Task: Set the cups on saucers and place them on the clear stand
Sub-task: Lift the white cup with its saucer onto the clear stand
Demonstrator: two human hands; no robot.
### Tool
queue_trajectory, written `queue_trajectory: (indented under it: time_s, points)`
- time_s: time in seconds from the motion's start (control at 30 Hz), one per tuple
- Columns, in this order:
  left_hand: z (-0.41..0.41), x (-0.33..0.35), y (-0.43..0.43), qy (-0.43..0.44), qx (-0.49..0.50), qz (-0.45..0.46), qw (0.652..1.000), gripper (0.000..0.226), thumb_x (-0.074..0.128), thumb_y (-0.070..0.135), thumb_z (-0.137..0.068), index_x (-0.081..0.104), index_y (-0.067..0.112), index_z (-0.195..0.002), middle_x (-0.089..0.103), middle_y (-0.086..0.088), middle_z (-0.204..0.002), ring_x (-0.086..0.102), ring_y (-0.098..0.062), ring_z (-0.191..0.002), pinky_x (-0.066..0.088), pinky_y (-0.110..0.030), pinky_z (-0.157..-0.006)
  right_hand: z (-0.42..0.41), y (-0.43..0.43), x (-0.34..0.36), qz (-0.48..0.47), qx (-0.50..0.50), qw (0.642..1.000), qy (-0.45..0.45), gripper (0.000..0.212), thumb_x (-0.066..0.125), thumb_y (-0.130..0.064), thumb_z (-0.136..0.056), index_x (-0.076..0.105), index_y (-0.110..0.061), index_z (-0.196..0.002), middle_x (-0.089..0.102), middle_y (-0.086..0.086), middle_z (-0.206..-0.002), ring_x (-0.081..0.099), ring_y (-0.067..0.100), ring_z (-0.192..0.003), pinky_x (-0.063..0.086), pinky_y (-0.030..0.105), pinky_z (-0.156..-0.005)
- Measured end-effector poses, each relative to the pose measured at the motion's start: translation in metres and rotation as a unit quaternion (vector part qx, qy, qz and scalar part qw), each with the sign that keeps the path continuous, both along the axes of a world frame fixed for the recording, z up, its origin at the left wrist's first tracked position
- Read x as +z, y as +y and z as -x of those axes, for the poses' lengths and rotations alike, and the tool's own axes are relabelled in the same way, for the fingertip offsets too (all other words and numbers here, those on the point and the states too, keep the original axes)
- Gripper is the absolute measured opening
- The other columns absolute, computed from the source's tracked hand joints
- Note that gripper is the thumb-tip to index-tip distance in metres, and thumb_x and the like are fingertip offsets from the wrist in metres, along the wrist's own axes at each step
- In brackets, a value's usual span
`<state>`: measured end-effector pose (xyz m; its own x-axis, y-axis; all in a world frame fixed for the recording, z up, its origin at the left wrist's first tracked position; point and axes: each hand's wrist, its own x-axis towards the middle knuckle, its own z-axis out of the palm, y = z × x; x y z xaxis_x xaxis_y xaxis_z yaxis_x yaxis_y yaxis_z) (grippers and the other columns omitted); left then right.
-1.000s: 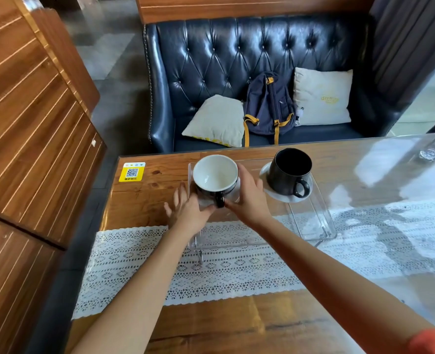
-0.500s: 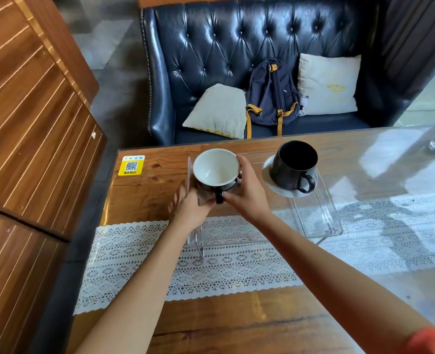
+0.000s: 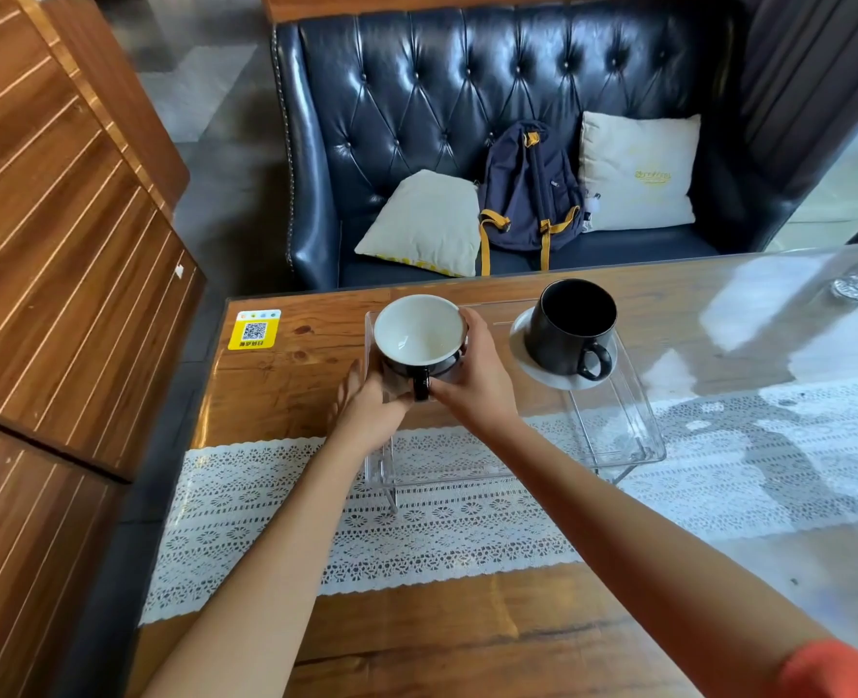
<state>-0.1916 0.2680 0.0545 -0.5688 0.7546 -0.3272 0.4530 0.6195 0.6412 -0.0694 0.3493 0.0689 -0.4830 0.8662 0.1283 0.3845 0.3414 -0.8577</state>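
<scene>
A cup that is black outside and white inside (image 3: 419,335) sits at the left end of the clear stand (image 3: 618,430), its handle pointing toward me. My right hand (image 3: 472,380) wraps its right side. My left hand (image 3: 366,413) holds its lower left side from underneath. Any saucer beneath it is hidden by my hands. At the stand's right end an all-black cup (image 3: 572,324) stands upright on a white saucer (image 3: 521,345), its handle facing front right.
The stand rests on a white lace runner (image 3: 416,526) across the wooden table (image 3: 286,390). A yellow QR sticker (image 3: 254,330) lies at the far left. A glass (image 3: 852,287) stands far right. Behind the table is a dark sofa with a backpack (image 3: 527,193).
My left hand has closed in from spread fingers beside the cup to a hold under it. The cup stays at the stand's left end; my view has tilted slightly.
</scene>
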Motion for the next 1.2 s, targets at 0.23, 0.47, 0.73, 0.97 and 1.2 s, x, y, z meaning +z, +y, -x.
queue_trajectory:
  time_s: [0.23,0.47,0.73,0.97,1.2]
  points:
    - [0.001,-0.003,0.0,-0.016,0.005,0.006,1.0,0.077,0.054,0.061,-0.074,0.027,0.033,-0.141,0.01,0.002,-0.158,0.006,-0.029,-0.144,0.012,-0.054,-0.115,-0.003,-0.001,0.0,0.004,0.005,1.0,-0.007,0.09,0.071,-0.034,-0.055,0.025,-0.037,-0.132,0.044,-0.013,-0.132,0.046,0.006,-0.115,0.039,0.026,-0.08]
    - [0.001,-0.002,0.0,-0.012,0.003,0.005,1.0,0.076,0.054,0.059,-0.077,0.024,0.033,-0.142,0.009,0.002,-0.158,0.006,-0.029,-0.144,0.01,-0.054,-0.116,-0.009,0.004,0.006,0.02,0.051,0.998,-0.003,0.094,0.077,-0.032,-0.058,0.029,-0.024,-0.138,0.046,-0.001,-0.136,0.05,0.019,-0.123,0.049,0.037,-0.09]
    - [0.001,-0.006,0.0,0.011,0.001,0.01,1.0,0.06,0.051,0.046,-0.084,0.033,0.027,-0.138,0.011,0.0,-0.158,0.008,-0.032,-0.144,0.01,-0.055,-0.116,-0.038,0.014,-0.004,-0.059,0.063,0.987,-0.135,0.087,0.078,-0.032,-0.071,0.033,-0.009,-0.142,0.049,0.011,-0.143,0.044,0.029,-0.131,0.04,0.04,-0.101]
    - [-0.001,-0.006,0.0,0.029,0.016,0.009,0.999,0.056,0.049,0.046,-0.085,0.039,0.023,-0.136,0.014,-0.001,-0.157,0.011,-0.032,-0.143,0.008,-0.056,-0.115,-0.035,0.009,-0.013,-0.083,0.026,0.985,-0.147,0.081,0.075,-0.028,-0.07,0.034,-0.025,-0.14,0.061,0.003,-0.13,0.048,0.028,-0.121,0.047,0.039,-0.08]
    - [-0.004,-0.003,0.0,0.022,0.021,0.001,1.0,0.056,0.049,0.042,-0.085,0.038,0.022,-0.136,0.018,-0.003,-0.156,0.014,-0.033,-0.143,0.011,-0.057,-0.115,-0.034,0.01,-0.011,-0.08,0.014,0.983,-0.165,0.084,0.075,-0.031,-0.069,0.032,-0.025,-0.14,0.065,0.003,-0.125,0.048,0.027,-0.121,0.051,0.041,-0.077]
